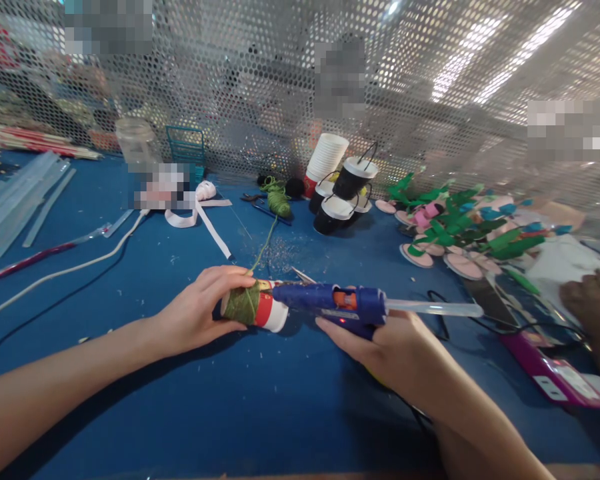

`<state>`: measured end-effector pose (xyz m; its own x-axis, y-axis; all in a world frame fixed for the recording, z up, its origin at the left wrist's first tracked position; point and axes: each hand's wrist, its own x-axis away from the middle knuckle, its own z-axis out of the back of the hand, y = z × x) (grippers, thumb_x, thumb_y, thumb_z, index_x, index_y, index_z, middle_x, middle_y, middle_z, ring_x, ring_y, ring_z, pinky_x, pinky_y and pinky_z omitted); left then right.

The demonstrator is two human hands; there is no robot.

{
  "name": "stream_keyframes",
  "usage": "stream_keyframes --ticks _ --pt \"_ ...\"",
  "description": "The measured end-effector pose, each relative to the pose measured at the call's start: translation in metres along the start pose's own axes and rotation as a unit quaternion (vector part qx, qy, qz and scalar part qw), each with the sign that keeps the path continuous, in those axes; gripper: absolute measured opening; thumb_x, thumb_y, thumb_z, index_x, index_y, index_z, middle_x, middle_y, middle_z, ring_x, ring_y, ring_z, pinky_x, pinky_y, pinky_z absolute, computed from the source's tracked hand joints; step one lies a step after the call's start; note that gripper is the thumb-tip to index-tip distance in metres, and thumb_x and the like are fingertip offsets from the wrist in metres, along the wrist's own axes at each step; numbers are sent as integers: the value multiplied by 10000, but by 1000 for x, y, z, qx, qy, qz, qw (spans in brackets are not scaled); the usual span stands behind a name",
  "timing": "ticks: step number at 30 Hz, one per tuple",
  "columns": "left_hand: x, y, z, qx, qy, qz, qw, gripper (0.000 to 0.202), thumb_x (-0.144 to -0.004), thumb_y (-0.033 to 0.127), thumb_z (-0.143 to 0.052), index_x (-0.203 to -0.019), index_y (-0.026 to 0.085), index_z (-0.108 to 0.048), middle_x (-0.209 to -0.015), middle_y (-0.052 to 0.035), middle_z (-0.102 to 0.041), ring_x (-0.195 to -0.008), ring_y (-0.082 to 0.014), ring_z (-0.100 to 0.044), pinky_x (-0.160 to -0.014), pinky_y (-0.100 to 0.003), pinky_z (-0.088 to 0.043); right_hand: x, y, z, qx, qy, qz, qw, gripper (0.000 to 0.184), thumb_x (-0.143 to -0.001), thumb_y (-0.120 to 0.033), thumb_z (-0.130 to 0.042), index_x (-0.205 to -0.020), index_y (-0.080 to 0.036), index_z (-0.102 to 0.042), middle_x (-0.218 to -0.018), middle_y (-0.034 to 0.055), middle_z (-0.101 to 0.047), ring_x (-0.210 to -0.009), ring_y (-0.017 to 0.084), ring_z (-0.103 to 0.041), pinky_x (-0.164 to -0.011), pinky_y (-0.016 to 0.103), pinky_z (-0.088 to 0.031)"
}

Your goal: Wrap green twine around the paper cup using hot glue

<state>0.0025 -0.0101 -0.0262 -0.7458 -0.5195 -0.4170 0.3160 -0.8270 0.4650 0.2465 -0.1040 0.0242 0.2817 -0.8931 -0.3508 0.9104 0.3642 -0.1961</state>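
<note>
My left hand (200, 307) is closed around a paper cup (254, 307) lying on its side, partly wrapped in green twine. The twine runs back from the cup to a green ball of twine (279, 201) farther up the blue table (230, 400). My right hand (390, 347) grips a blue glue gun (340, 303) with a clear glue stick jutting from its back toward the right. The gun's nozzle touches the cup near its red-and-white band.
Stacked paper cups (326, 157) and black-wrapped cups with white lids (340, 200) stand at the back. Green and pink paper flowers (455, 227) lie at right. Clear glue sticks (20, 193) lie at left, a white ribbon (200, 213) behind. Another person's hand (593, 300) rests at the far right. A perforated metal screen (280, 80) backs the table.
</note>
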Motion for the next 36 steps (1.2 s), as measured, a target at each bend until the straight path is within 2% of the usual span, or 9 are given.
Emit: stream_keyframes --ticks 2,5,8,15,22,26,28,33,36 --pt "0 0 0 -5 -4 -2 1000 462 -757 229 -620 -1164 204 -403 -1143 -103 -552 -1127 -249 -485 -916 -420 -437 2 -2 2 -34 -16 -39 999 249 -828 -311 -454 -834 -184 -668 -599 43 -650 -529 187 -610 -501 284 -484" --pt "0 0 0 -16 -6 -12 1000 460 -764 230 -615 -1167 208 -394 -1149 -106 -549 -1120 -251 -488 -909 -427 -437 5 -3 2 -55 -34 -79 995 232 -801 -359 -501 -842 -196 -661 -542 10 -624 -460 169 -578 -429 267 -447" --pt "1 0 -1 -18 4 -22 1000 443 -771 215 -600 -1162 196 -393 -1150 -117 -540 -1112 -251 -486 -904 -425 -438 5 0 -1 -31 -28 -83 996 244 -794 -368 -508 -777 -179 -661 -540 22 -617 -446 158 -560 -431 259 -441" --pt "2 -2 -3 -33 14 -52 998 454 -770 230 -600 -1170 196 -389 -1155 -136 -523 -1090 -254 -499 -923 -435 -419 2 7 -5 72 -20 35 997 285 -796 -182 -442 -825 -232 -721 -526 40 -618 -400 135 -496 -397 240 -360" --pt "3 -1 -4 -42 19 -75 996 412 -812 245 -562 -1182 195 -389 -1154 -138 -529 -1098 -244 -497 -941 -444 -400 3 9 -6 95 -30 19 995 238 -791 -226 -480 -814 -210 -716 -469 21 -569 -389 120 -462 -375 219 -356" --pt "2 -2 -3 -43 14 -94 995 389 -825 227 -547 -1181 185 -395 -1160 -141 -523 -1105 -232 -491 -962 -440 -378 0 13 -6 163 3 127 978 395 -771 -69 -364 -805 -214 -729 -493 40 -595 -407 136 -493 -413 240 -359" --pt "2 -2 -3 -43 12 -95 994 393 -825 218 -546 -1185 184 -393 -1160 -141 -524 -1108 -230 -492 -971 -442 -369 -1 12 -5 167 15 149 975 408 -781 -72 -347 -792 -206 -733 -504 54 -605 -399 143 -495 -404 249 -348" --pt "2 -1 -3 -42 16 -92 995 395 -824 222 -549 -1186 182 -396 -1154 -136 -533 -1106 -232 -495 -972 -440 -368 -3 6 3 78 -21 38 996 325 -827 -274 -423 -749 -193 -728 -433 31 -555 -322 112 -417 -348 239 -324" --pt "2 -1 -2 -45 11 -97 994 385 -828 212 -544 -1183 181 -398 -1160 -140 -526 -1111 -228 -488 -976 -440 -364 -8 7 5 61 -35 57 996 345 -833 -278 -396 -778 -193 -726 -439 35 -559 -345 120 -439 -364 240 -349"
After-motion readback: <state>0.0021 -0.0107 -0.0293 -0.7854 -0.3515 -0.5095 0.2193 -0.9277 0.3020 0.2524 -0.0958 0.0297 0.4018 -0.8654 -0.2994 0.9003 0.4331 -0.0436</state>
